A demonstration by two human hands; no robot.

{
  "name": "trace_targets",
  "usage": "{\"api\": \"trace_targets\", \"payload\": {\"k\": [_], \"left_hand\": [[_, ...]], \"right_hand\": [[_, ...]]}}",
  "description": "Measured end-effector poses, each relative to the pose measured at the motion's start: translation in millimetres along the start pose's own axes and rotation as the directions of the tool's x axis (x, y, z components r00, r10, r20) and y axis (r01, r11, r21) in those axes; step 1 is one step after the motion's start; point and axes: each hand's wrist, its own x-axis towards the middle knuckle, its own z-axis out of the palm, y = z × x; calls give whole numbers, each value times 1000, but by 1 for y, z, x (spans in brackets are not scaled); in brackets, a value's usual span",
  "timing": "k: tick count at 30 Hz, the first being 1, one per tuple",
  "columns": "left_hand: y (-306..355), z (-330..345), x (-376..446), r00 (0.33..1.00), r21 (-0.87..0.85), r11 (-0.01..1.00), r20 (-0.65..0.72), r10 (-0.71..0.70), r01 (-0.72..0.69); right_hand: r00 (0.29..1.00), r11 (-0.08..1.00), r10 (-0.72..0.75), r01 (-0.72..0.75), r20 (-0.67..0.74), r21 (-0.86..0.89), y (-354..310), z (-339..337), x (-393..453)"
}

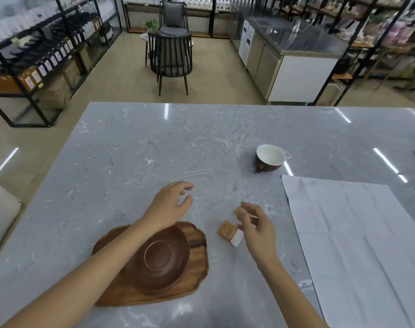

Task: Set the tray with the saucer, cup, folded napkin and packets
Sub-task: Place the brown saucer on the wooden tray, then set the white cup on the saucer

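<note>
Grip (254,223) pinches orange/white packet (237,213).

Both bare forearms reach forward from the near edge. The left hand (171,204) hovers palm down, fingers (186,187) loosely curled and holding nothing. The right hand (255,227), just beside the left hand, pinches something between thumb and fingertips.

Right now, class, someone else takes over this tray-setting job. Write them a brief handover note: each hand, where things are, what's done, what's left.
Left hand: open, hovering over the counter beyond the tray, holding nothing.
Right hand: pinching one packet; second packet lies on the counter beside the tray.
Done: saucer sits on the tray.
Left: cup stands far right on the counter; napkin lies unfolded at right. Fold it, then load cup, napkin and packets.
</note>
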Motion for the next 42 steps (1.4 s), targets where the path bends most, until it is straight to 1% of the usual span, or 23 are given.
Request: {"api": "trace_targets", "payload": {"k": [3,6,9,14,17,20,23,25,29,32,34,37,42], "left_hand": [[11,12,40,997,2,999,65,32,-32],[22,24,80,990,-1,999,133,53,-53],[34,39,120,978,-6,997,193,80,-80],[52,70,180,951,-12,992,283,122,-124],[60,89,214,942,-37,990,306,138,-133],[65,104,247,927,-68,992,354,125,-108],[66,115,276,883,-106,992,457,105,-63],[65,122,291,829,-176,984,552,92,8],[62,136,303,739,-328,936,661,130,130],[60,141,303,700,-407,886,699,145,223],[57,144,304,704,-433,865,696,143,252],[53,146,303,716,-486,838,674,180,248],[55,138,293,737,-499,829,654,169,252]], "right_hand": [[996,995,91,-90,-10,49,1,-17,33],[980,968,198,-192,-19,162,-1,-29,63],[951,914,308,-292,-11,282,-4,-35,95],[880,768,469,-447,72,459,-4,-34,139],[839,663,526,-506,138,552,-2,-29,163],[802,565,563,-548,197,617,1,-23,183],[767,459,564,-599,306,657,4,-17,198],[754,420,554,-618,352,664,6,-14,206],[749,418,541,-634,383,650,9,-11,215],[745,427,536,-645,397,634,11,-14,218],[751,452,528,-643,396,618,10,-16,218],[764,485,513,-634,390,603,8,-19,217],[766,518,491,-640,415,568,3,-23,210]]}}
